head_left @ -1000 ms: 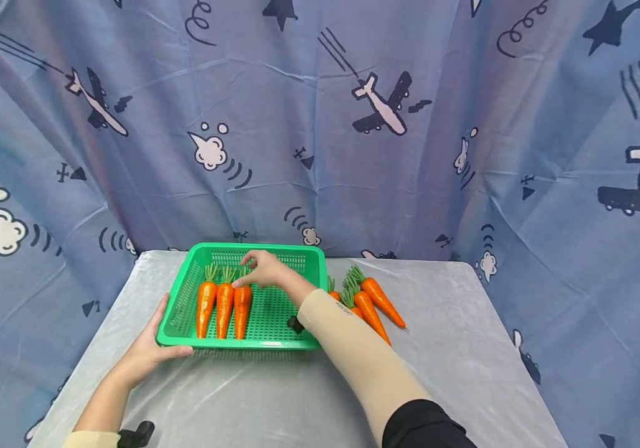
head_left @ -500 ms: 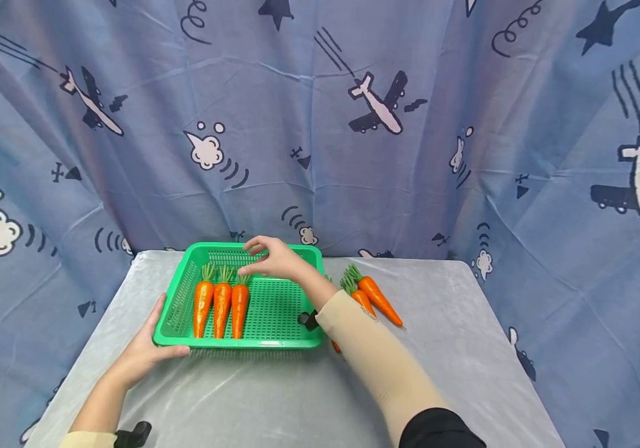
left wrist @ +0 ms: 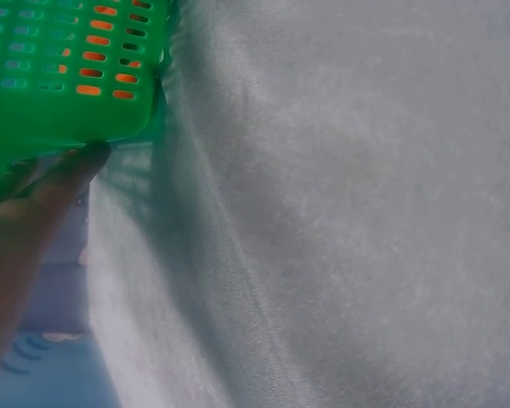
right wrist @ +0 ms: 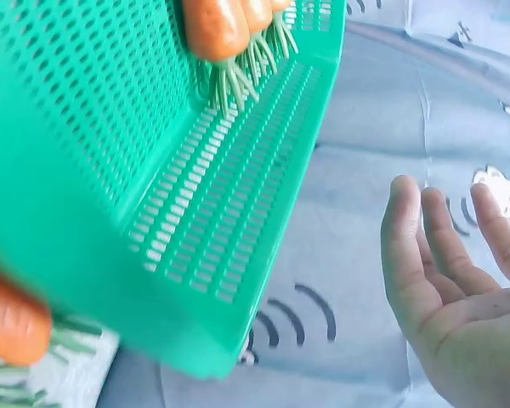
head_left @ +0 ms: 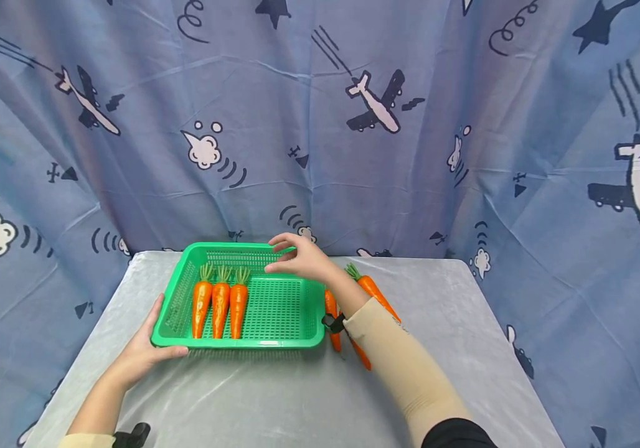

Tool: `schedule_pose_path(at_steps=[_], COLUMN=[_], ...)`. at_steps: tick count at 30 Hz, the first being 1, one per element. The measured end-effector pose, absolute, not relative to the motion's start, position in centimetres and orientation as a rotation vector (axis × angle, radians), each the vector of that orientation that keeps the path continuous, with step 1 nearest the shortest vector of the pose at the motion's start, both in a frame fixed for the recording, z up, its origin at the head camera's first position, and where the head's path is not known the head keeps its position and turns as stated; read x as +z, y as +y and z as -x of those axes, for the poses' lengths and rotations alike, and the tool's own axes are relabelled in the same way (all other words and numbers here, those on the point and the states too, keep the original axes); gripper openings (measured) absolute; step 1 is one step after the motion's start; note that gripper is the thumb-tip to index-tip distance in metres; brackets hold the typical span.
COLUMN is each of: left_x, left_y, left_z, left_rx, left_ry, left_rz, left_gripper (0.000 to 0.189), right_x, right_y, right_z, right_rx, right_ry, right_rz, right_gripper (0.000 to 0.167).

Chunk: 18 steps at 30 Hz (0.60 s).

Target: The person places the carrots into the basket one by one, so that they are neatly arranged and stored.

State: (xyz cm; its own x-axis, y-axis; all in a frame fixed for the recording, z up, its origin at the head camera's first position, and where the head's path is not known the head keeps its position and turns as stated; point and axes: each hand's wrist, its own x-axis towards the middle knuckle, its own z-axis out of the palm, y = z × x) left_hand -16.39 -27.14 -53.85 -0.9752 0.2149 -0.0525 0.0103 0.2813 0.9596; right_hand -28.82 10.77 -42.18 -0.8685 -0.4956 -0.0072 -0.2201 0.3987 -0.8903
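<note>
A green plastic basket (head_left: 283,343) with slotted walls sits on the grey-covered table. Three orange carrots with green tops lie side by side in its left half, including a left carrot (head_left: 201,309), a middle carrot (head_left: 220,310) and a right carrot (head_left: 238,311). My left hand (head_left: 143,350) holds the basket's front left corner, thumb along the front rim and fingers by the left side. Above the basket's back right part hovers my right hand (head_left: 304,260), its fingers loosely bent with nothing between them. In the right wrist view the right hand (right wrist: 467,297) shows an upturned palm and separated fingers.
More carrots lie on the table right of the basket, partly hidden by my right forearm: one near the rim (head_left: 331,305) and one further right (head_left: 376,295). A blue curtain (head_left: 320,155) printed with planes hangs behind and beside the table.
My right hand has let go of the right carrot's green top and moved up and to the right, away from it. The carrot stays in the basket. My left hand keeps its place.
</note>
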Motion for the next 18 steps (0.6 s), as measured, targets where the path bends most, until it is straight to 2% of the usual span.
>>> schedule_pose_path(at_steps=[18], left_x=[-53.9], left_y=[-27.3], left_z=[16.4], left_rx=[1.759], left_ry=[2.392], left_rz=[-0.195], left_gripper=[0.127], right_x=[-45.0], right_y=[21.8], right_z=[28.2], right_rx=[-1.485], right_ry=[2.539], right_rz=[0.395], right_gripper=[0.053])
